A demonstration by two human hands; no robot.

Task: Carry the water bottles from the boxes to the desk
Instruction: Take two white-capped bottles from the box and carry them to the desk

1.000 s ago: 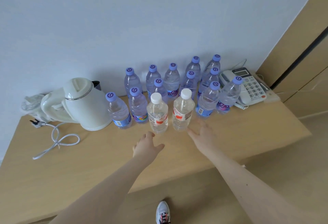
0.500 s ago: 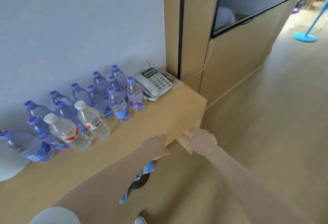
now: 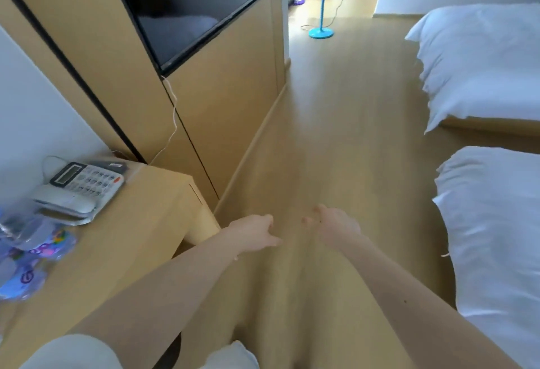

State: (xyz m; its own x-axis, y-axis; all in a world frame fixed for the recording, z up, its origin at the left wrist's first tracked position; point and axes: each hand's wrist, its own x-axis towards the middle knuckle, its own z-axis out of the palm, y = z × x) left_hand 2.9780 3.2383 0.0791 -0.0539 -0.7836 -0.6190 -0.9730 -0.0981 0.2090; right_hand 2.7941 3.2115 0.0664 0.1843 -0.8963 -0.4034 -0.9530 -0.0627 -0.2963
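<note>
Water bottles (image 3: 26, 254) blurred at desk (image 3: 140, 222) left edge. Left hand (image 3: 253, 233), right hand (image 3: 336, 225) over floor (image 3: 336, 135), fingers relaxed, holding nothing.

The person is turning away from the desk (image 3: 140, 222): the water bottles (image 3: 26, 252) are sliding to the left edge in a blur, the left hand (image 3: 254, 233) and right hand (image 3: 336, 227) are swinging out over the floor (image 3: 336, 135), and two beds (image 3: 482, 62) are coming into view.

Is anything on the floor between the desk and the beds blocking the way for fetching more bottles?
Nothing visible does. The floor ahead of the empty left hand and right hand is bare between desk and beds; a blue fan stand is far off.
</note>
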